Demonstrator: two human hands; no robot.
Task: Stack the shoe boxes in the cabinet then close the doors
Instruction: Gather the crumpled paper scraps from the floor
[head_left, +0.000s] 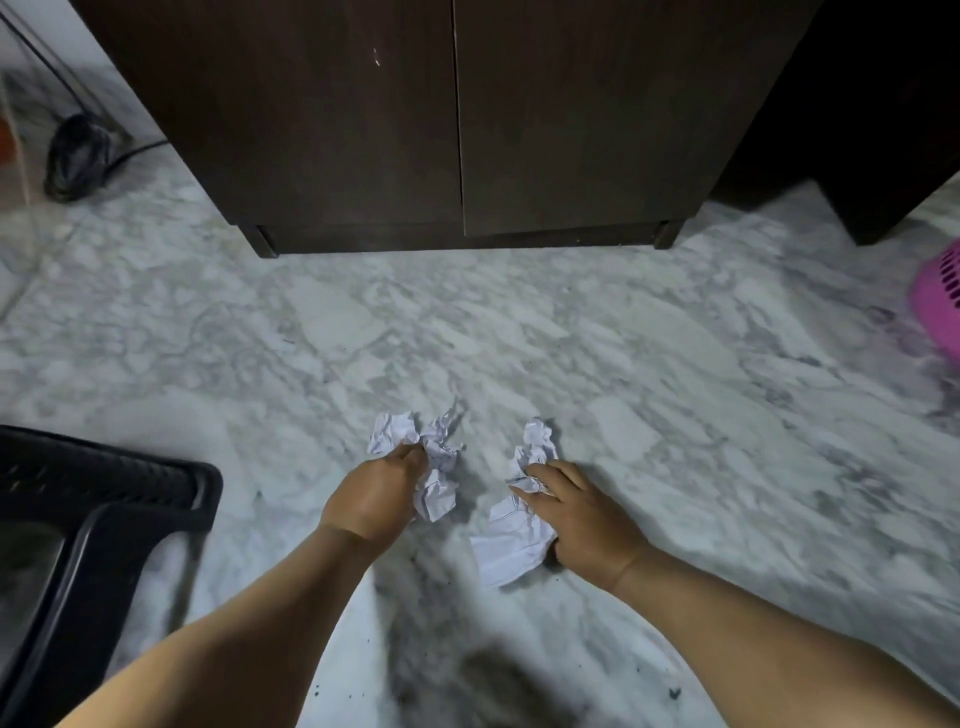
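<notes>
While left hand (371, 499) grips crumpled paper (395, 431), right hand (589, 517) holds paper sheet (511, 551)

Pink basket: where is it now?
Head view, far right edge: the pink basket sits on the marble floor, right of the dark cabinet, partly cut off.

home, marble floor (571, 338), wooden cabinet (363, 130)
</notes>
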